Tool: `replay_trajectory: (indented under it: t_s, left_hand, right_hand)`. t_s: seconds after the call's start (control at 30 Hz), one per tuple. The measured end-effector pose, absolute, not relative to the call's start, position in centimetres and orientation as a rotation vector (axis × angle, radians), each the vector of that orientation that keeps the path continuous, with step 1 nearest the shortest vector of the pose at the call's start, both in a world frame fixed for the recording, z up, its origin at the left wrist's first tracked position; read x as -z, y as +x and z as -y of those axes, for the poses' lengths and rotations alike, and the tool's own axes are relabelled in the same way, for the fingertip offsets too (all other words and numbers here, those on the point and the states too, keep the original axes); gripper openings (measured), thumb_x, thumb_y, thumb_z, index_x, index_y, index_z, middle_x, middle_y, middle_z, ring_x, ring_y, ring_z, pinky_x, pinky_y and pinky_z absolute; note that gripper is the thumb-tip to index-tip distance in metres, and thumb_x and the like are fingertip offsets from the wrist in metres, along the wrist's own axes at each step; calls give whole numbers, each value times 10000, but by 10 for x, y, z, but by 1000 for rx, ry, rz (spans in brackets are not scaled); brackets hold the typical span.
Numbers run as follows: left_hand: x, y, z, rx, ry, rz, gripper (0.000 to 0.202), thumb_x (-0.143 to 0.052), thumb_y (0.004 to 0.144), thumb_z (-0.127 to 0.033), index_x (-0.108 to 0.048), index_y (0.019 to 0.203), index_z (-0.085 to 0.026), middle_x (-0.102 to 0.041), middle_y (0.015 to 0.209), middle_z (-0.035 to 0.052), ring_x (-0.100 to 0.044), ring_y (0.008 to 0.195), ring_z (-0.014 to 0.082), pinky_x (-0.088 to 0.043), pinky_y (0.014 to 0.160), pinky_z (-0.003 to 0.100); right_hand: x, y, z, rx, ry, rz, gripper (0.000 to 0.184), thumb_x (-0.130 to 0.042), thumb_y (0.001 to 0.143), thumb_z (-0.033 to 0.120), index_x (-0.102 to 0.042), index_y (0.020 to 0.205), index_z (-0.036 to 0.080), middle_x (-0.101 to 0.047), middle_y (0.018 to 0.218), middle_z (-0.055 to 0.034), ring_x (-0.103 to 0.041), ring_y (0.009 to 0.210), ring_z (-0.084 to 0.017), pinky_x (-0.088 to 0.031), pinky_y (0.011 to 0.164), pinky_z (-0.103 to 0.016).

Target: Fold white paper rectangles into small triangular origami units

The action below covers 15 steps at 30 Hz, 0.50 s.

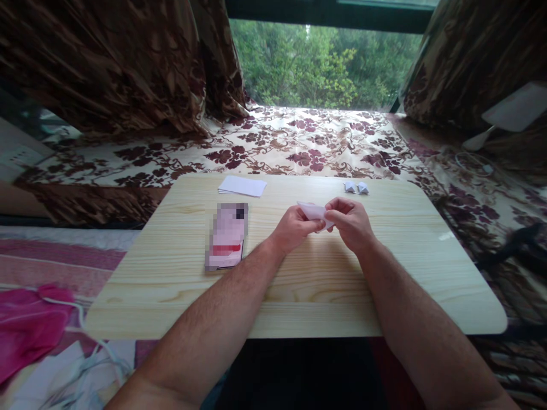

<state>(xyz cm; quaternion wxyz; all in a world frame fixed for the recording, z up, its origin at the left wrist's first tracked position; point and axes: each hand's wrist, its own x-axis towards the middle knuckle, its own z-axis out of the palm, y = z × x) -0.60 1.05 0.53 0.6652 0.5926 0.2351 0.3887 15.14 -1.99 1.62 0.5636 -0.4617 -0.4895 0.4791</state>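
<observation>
Between my two hands is a piece of white folded paper [313,211], held a little above the wooden table [325,279]. My left hand [296,228] is closed on its left and lower side, thumb across the front. At its right edge my right hand [348,221] pinches the paper between thumb and fingers. Some of the paper is hidden behind the fingers. Beyond my right hand sit two small folded paper shapes [356,188] side by side. A stack of white paper sheets [242,186] lies at the table's far left.
A tablet or phone with a blurred screen [226,236] lies left of my left forearm. Behind the table is a floral-covered ledge [299,139] below a window. A white lamp [515,108] stands at right. Pink cloth [34,324] and white cables [100,347] lie at lower left.
</observation>
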Motion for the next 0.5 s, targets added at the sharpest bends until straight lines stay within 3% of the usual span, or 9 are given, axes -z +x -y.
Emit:
replay_trajectory:
  t_s: [0.33, 0.5]
  left_hand:
    - [-5, -3, -10, -824, 1313, -552, 103, -688, 693, -171, -716, 784, -131, -702, 777, 51, -632, 741, 175, -455, 707, 291]
    - [-5, -2, -10, -874, 1328, -575, 105, -678, 698, -195, -731, 743, -116, -687, 714, 51, -590, 665, 150, -449, 638, 272]
  right_hand:
    - [-16, 152, 20, -1113, -1103, 1180, 40, -666, 711, 194, -635, 700, 172, -569, 524, 45, -480, 445, -87, -364, 410, -209]
    - [-16, 148, 19, -1041, -1130, 1159, 151, -681, 773, 302, -645, 701, 175, -576, 521, 30, -493, 431, -94, -371, 401, -219]
